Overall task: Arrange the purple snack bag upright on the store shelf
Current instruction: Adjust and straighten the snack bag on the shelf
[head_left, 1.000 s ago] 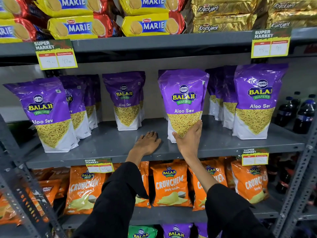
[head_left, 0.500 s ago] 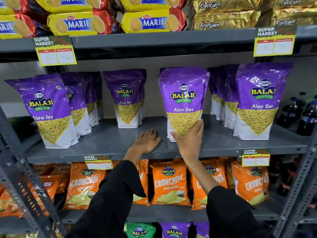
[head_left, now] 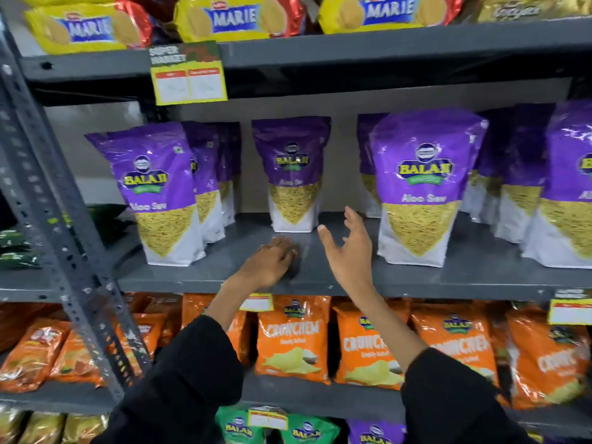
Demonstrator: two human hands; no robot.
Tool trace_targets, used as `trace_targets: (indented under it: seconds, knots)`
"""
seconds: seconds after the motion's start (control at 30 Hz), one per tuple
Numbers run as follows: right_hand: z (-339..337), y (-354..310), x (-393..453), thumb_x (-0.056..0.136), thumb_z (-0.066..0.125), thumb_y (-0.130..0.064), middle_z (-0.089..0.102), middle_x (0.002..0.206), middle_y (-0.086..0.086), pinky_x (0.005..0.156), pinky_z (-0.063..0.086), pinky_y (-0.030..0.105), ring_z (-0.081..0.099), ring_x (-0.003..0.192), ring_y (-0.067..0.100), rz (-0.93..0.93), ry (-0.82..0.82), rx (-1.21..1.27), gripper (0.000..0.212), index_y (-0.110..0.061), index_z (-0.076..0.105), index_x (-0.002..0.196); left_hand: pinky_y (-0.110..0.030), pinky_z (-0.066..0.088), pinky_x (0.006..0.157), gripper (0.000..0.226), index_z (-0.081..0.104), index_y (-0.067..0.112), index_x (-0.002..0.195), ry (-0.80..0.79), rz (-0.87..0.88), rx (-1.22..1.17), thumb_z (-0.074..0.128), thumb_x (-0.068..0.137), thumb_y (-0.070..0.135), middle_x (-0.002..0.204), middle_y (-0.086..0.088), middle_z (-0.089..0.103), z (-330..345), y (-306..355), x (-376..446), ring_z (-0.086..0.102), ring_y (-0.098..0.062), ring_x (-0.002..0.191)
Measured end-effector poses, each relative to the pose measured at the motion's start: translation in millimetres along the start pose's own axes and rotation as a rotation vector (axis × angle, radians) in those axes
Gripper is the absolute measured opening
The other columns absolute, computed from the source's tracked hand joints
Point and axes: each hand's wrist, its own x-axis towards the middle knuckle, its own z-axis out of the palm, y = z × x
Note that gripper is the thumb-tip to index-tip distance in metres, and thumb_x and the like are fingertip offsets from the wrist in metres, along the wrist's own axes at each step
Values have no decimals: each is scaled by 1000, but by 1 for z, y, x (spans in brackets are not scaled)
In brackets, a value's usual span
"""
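The purple Balaji Aloo Sev bag [head_left: 422,187] stands upright near the front of the grey middle shelf [head_left: 320,277]. My right hand [head_left: 347,248] hovers just left of it, fingers spread, apart from the bag and holding nothing. Resting palm down on the shelf surface, my left hand [head_left: 269,264] lies flat with nothing in it. A second purple bag [head_left: 293,174] stands upright further back, behind both hands. At the left front stands a third purple bag [head_left: 160,193], with more lined up behind it.
More purple bags [head_left: 567,187] stand at the right. Marie biscuit packs [head_left: 221,17] fill the shelf above. Orange Crunchem bags [head_left: 293,338] sit on the shelf below. A grey slotted upright [head_left: 54,200] runs diagonally at the left. A price tag [head_left: 189,81] hangs overhead.
My right hand has let go of the purple bag and drawn back to its left, fingers spread. The bag stays standing. The view has swung left; my left hand stays flat on the shelf.
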Motion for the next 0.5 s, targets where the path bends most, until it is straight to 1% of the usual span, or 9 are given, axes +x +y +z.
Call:
trace_targets:
  seconds: [0.07, 0.1, 0.13, 0.2, 0.3, 0.33, 0.4, 0.5]
  knots:
    - [24, -3, 16, 89, 72, -32, 44, 154, 14, 116, 38, 39, 44, 142, 27, 67, -41, 8, 79, -3, 34, 152, -41, 28, 118, 47, 42, 12, 145, 14, -12, 0, 34, 105, 36, 156, -12, 37, -6, -25, 0, 36, -32, 144]
    - [37, -4, 24, 88, 74, -30, 43, 154, 17, 115, 36, 34, 42, 143, 29, 99, -49, 0, 82, 0, 32, 151, -43, 32, 116, 46, 45, 11, 142, 20, -23, -1, 35, 105, 36, 153, -15, 41, -8, -37, 1, 40, -34, 140]
    - [54, -5, 32, 86, 77, -30, 41, 154, 20, 113, 35, 31, 40, 143, 32, 134, -47, -15, 86, 3, 30, 151, -44, 34, 114, 45, 47, 10, 139, 19, -30, 1, 36, 105, 36, 150, -16, 44, -12, -51, 2, 44, -36, 137]
    - [84, -5, 48, 79, 82, -36, 36, 155, 25, 113, 34, 38, 36, 145, 37, 211, -36, -56, 103, 6, 23, 152, -45, 34, 115, 46, 47, 10, 139, 7, -44, -14, 35, 104, 37, 150, -15, 44, -16, -76, 5, 44, -36, 137]
    - [120, 2, 69, 69, 86, -45, 35, 152, 28, 110, 38, 47, 36, 142, 43, 284, 34, -152, 117, 6, 21, 152, -45, 20, 123, 53, 36, 8, 148, -24, -25, 0, 33, 105, 38, 162, -14, 27, -19, -98, 8, 28, -31, 149]
    - [127, 2, 73, 67, 87, -46, 34, 153, 28, 110, 37, 48, 35, 142, 43, 299, 52, -181, 122, 4, 17, 153, -45, 15, 124, 55, 32, 8, 151, -33, -18, 18, 32, 105, 38, 164, -13, 21, -19, -101, 8, 21, -28, 152]
    - [138, 4, 80, 64, 90, -44, 26, 158, 27, 114, 34, 51, 30, 146, 43, 324, 49, -246, 134, 2, 4, 156, -46, 6, 125, 60, 24, 10, 155, -63, -8, 78, 30, 104, 42, 167, -10, 10, -19, -104, 12, 10, -23, 155]
    - [151, 7, 86, 58, 93, -47, 21, 161, 27, 115, 34, 57, 27, 148, 44, 334, 24, -381, 146, 1, -4, 156, -44, -2, 124, 68, 12, 10, 157, -144, 5, 135, 25, 103, 48, 168, -8, 2, -22, -109, 19, 2, -20, 155]
